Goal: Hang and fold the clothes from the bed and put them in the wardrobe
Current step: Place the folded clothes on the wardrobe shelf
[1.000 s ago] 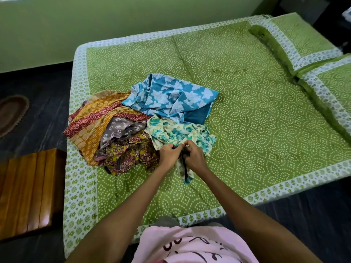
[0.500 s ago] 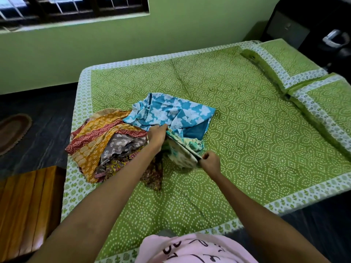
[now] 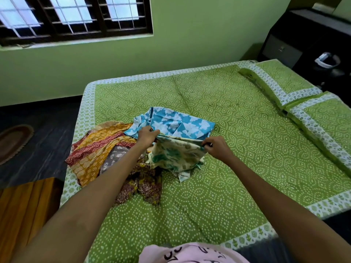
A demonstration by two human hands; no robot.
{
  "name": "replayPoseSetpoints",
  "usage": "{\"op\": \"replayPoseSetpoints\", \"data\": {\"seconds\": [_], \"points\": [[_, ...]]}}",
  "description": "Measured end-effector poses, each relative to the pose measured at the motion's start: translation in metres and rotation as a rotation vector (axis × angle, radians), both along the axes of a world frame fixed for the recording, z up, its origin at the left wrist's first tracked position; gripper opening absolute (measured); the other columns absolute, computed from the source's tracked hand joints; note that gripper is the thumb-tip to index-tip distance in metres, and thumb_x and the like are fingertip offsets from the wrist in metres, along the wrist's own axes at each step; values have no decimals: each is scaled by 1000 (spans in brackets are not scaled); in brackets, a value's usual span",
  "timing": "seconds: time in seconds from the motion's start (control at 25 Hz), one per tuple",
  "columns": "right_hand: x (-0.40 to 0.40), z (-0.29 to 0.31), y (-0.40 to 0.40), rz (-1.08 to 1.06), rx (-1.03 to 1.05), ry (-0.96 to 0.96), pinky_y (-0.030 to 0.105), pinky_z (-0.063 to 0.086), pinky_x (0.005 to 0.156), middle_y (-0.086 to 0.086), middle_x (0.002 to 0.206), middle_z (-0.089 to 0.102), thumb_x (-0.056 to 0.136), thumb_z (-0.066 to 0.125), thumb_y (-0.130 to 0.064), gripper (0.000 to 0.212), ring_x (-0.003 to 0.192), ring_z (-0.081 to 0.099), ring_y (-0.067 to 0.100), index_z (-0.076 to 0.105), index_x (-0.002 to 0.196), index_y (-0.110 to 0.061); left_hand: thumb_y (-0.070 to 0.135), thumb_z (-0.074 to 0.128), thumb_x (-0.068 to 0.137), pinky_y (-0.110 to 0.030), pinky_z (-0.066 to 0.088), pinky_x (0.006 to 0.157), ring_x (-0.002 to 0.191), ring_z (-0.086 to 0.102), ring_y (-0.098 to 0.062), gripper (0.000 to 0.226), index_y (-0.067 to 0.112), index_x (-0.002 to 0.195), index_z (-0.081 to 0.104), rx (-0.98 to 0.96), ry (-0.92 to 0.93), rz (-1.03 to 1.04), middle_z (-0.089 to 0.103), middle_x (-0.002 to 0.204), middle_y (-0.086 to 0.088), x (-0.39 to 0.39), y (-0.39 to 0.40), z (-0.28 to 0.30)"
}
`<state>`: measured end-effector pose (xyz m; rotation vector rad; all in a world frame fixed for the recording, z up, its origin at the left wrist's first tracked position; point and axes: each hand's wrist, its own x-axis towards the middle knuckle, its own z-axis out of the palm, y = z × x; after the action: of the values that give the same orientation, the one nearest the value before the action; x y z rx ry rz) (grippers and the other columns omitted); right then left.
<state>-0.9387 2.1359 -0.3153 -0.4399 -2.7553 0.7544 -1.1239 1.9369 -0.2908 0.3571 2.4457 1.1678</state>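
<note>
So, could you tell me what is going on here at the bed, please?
A person stands at the bed sorting clothes. Both hands grip the top edge of a cream and teal garment, left hand and right hand stretching it out above the pile. A blue floral piece and orange patterned clothes lie unfolded.
</note>
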Motion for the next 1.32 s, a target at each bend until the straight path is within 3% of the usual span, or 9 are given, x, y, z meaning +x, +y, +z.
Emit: {"op": "replayPoseSetpoints", "data": {"seconds": [0.12,0.2,0.28,0.44,0.6,0.84,1.0,1.12,1.32], "points": [[1,6,5,142,96,-56,23,35,53,15,61,66,69,53,-10,22,50,58,29,73,69,0,7,58,89,-30,40,53,59,42,-20,21,11,91,38,131,-130,8,39,74,-5,-4,-7,4],[4,8,6,207,129,-68,26,30,47,13,52,59,68,48,-25,31,45,53,30,65,58,-1,-3,50,92,-21,39,46,56,40,-19,17,12,87,43,219,-176,-126,42,72,-7,-3,-9,8],[7,9,6,243,174,-49,27,33,46,10,51,56,74,61,-29,32,44,50,24,62,56,-4,-6,43,93,-14,38,47,61,44,-16,28,11,74,54,192,-122,-246,51,73,-5,-2,-11,11],[-2,12,14,209,234,69,33,45,48,16,53,55,69,70,3,17,50,55,27,58,56,0,9,50,94,-21,37,58,74,49,-15,19,2,92,67,-30,140,-439,58,88,-3,1,-12,18],[-17,27,29,168,276,110,29,43,50,17,52,55,66,70,5,17,48,56,29,57,55,2,34,75,78,-22,38,64,81,50,-17,41,2,100,62,-144,350,-581,53,92,-6,-1,-12,17],[-31,54,48,118,335,1,33,39,57,21,67,62,80,65,-3,13,63,59,32,62,69,2,10,69,79,-36,38,84,102,52,-31,25,-4,100,66,-252,773,-533,59,105,-17,-14,-10,28],[-49,88,60,101,301,3,38,41,58,24,68,61,82,61,-3,16,63,59,34,60,69,6,3,67,74,-33,34,67,79,55,-30,18,-11,83,62,-105,678,-535,60,84,-23,-34,2,61],[-60,130,69,52,318,106,38,41,59,24,71,61,84,58,-3,15,66,58,34,60,72,5,14,72,79,-23,24,50,62,42,-15,18,2,74,60,-42,571,-530,47,61,-3,-48,11,109],[-73,190,69,-100,295,479,34,35,59,13,68,53,88,54,-7,16,64,48,24,57,74,2,10,73,78,-22,28,53,55,36,-3,15,4,80,60,352,563,-324,44,59,2,-72,25,173]]}}
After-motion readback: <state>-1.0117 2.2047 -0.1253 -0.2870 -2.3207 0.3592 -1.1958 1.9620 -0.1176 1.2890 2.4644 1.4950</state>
